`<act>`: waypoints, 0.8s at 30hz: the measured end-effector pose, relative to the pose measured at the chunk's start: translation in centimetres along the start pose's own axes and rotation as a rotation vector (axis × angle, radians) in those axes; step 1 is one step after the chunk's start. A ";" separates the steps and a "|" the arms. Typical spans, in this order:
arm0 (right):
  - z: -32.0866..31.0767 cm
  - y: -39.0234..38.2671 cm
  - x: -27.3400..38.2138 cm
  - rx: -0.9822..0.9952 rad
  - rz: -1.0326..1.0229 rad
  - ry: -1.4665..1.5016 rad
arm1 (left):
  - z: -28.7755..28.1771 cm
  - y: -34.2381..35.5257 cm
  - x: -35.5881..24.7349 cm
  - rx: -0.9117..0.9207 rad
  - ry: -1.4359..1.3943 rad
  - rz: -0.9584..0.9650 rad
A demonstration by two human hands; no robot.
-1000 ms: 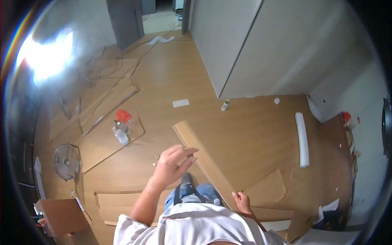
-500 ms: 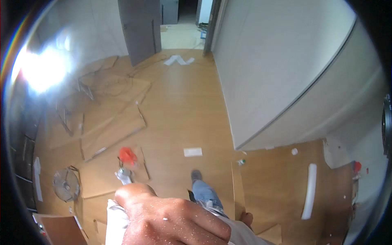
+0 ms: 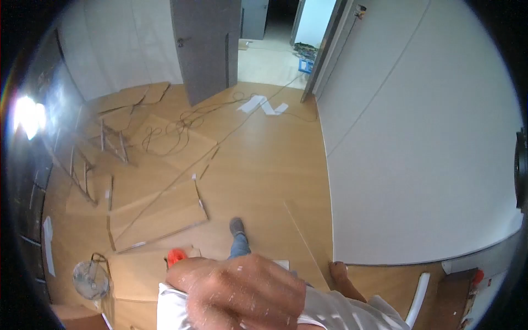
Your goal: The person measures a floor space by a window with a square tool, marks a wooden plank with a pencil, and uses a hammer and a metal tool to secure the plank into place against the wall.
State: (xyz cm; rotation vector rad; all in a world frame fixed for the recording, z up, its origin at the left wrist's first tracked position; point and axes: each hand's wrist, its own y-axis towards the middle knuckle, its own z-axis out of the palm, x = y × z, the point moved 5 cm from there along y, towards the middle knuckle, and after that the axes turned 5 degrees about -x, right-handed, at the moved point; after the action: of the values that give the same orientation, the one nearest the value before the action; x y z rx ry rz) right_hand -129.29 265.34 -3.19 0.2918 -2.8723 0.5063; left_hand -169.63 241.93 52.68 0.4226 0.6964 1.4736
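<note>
Left hand [image 3: 245, 294], now raised close to our view, leaving the long brown strip [image 3: 304, 239] to the right hand [image 3: 337, 270] beside it; we cannot tell either grip

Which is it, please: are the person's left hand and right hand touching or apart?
Apart: in the head view, the left hand is large in the foreground, the right hand sits off to its right, and white shirt shows between them.
</note>
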 end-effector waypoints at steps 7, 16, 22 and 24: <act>2.0 8.9 9.0 0.211 0.452 -0.160 | -5.7 23.3 20.3 0.552 -0.246 -0.457; -2.6 31.0 31.9 0.179 0.431 0.029 | -26.8 37.7 47.2 0.665 -0.250 -0.672; -3.1 50.6 42.1 0.214 0.483 0.014 | -56.9 36.1 68.6 0.171 0.841 -1.189; -4.8 57.4 46.2 0.183 0.440 0.032 | -62.2 37.4 70.6 0.237 1.174 -1.326</act>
State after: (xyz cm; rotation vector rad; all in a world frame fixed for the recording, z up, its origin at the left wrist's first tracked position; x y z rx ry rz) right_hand -185.90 312.72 -5.81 -0.3293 -2.8604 0.8406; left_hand -241.64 304.85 19.28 -0.7513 1.6345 0.2020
